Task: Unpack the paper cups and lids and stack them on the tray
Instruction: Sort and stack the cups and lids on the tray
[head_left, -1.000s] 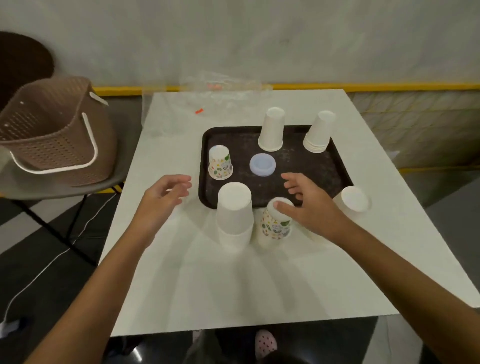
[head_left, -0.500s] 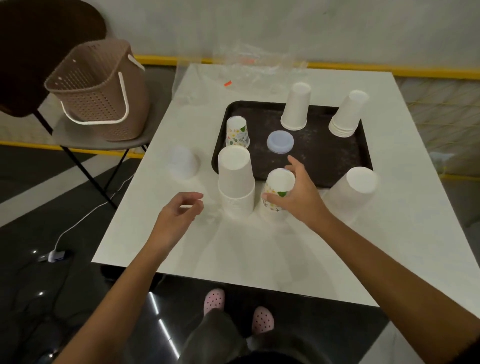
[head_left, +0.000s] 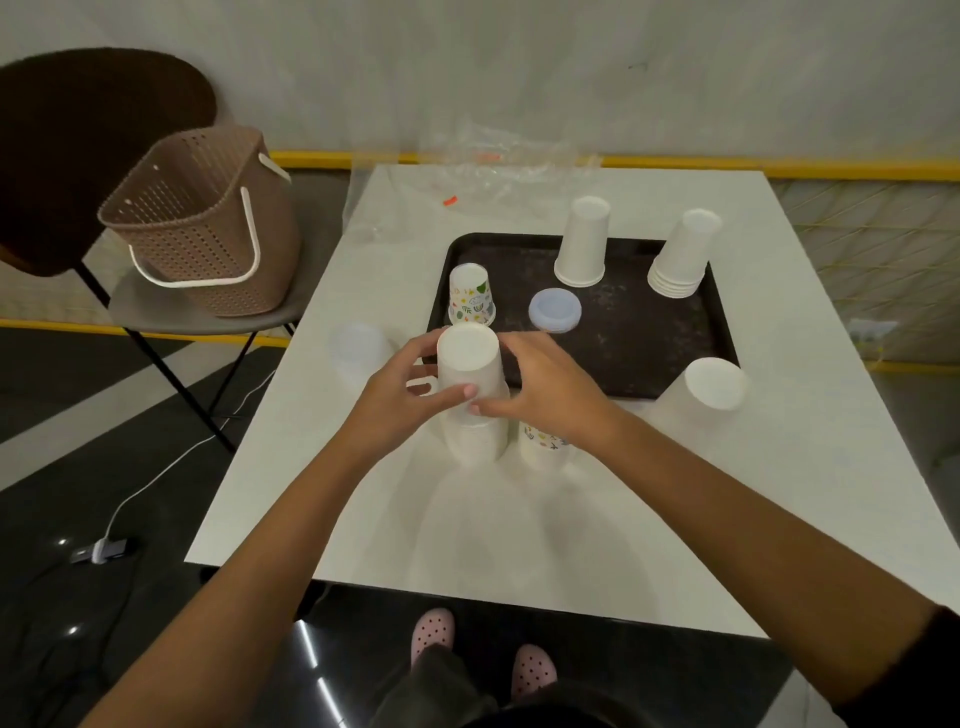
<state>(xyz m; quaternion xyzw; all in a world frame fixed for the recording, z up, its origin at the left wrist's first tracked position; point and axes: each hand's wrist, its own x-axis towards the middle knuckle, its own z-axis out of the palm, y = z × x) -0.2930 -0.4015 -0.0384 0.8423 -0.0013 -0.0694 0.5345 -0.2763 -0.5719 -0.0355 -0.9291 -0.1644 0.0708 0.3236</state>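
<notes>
Both hands grasp the tall white cup stack (head_left: 470, 364). The left hand (head_left: 395, 400) wraps it from the left and the right hand (head_left: 545, 384) from the right, thumbs on the near side. The stack is upside down on the table (head_left: 519, 519), just near the tray's (head_left: 649, 353) near-left corner and not on it yet.

Paper cups are likely very light, thin-walled and easy to crush, and the nested stack may separate or tip. Best hold is probably low on the stack, around the rims, with a gentle squeeze from both sides.

A patterned cup stack (head_left: 543, 447) sits just right of it, partly under the right hand. On the tray are a patterned cup (head_left: 471, 296), a blue lid (head_left: 555, 310), one white cup (head_left: 582, 244) and another stack (head_left: 683, 254). Another white stack (head_left: 706, 389) stands off the tray's near-right corner.
</notes>
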